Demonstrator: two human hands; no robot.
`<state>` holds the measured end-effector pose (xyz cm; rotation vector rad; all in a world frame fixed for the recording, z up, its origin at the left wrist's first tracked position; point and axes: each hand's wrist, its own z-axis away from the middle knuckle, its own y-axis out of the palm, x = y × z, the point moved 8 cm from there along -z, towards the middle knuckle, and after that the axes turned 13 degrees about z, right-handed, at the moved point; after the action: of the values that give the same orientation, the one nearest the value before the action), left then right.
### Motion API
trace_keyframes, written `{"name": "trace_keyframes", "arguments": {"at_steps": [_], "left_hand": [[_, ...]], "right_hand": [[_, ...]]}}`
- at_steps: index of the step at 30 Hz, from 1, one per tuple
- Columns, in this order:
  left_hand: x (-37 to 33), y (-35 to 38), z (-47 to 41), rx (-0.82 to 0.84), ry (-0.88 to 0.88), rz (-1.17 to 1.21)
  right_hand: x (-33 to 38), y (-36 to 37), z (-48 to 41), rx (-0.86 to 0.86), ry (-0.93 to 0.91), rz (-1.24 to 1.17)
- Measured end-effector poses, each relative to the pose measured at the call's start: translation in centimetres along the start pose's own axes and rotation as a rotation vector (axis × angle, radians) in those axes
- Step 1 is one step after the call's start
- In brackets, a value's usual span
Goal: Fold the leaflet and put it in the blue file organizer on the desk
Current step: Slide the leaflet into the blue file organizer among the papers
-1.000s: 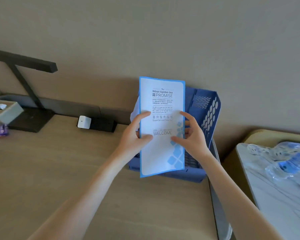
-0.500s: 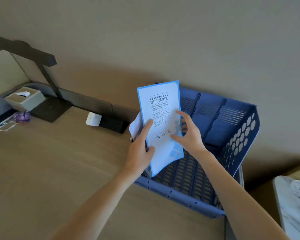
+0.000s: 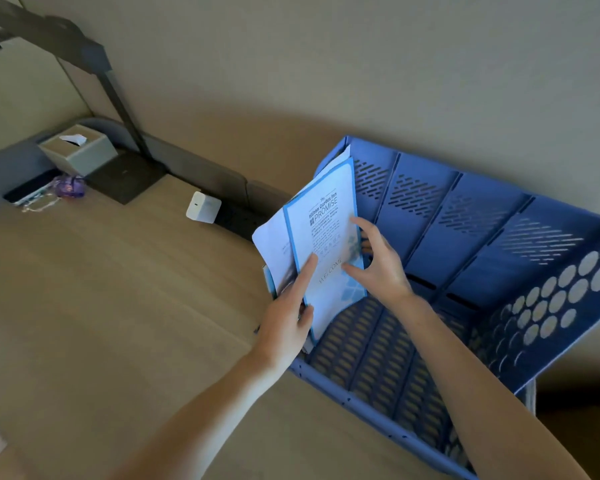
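Note:
The folded white leaflet (image 3: 328, 216) with a blue border stands tilted inside the leftmost slot of the blue file organizer (image 3: 492, 258), leaning against other white papers (image 3: 274, 244). My left hand (image 3: 288, 317) grips its lower left edge, index finger laid across the front. My right hand (image 3: 378, 268) pinches its right edge with thumb and fingers. The leaflet's bottom sits down inside the organizer.
The organizer stands at the desk's back right, against the wall. A white charger (image 3: 203, 206) sits in a dark power strip to its left. Further left are a lamp base (image 3: 125, 178), a tissue box (image 3: 78, 152) and a small purple object (image 3: 68, 186).
The leaflet has gone down and tilted left into the organizer's left slot, both hands following it. The camera has moved closer and swung right.

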<state>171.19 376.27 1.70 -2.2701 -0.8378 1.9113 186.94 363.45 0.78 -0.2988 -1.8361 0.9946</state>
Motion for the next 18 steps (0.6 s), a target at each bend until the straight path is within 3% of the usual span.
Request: {"name": "trace_keyframes", "arguments": {"at_steps": [18], "left_hand": [[-0.9,0.6,0.1,-0.070,0.051,-0.005]], "right_hand": [[-0.6,-0.2,-1.2,0.082,-0.033,-0.041]]}}
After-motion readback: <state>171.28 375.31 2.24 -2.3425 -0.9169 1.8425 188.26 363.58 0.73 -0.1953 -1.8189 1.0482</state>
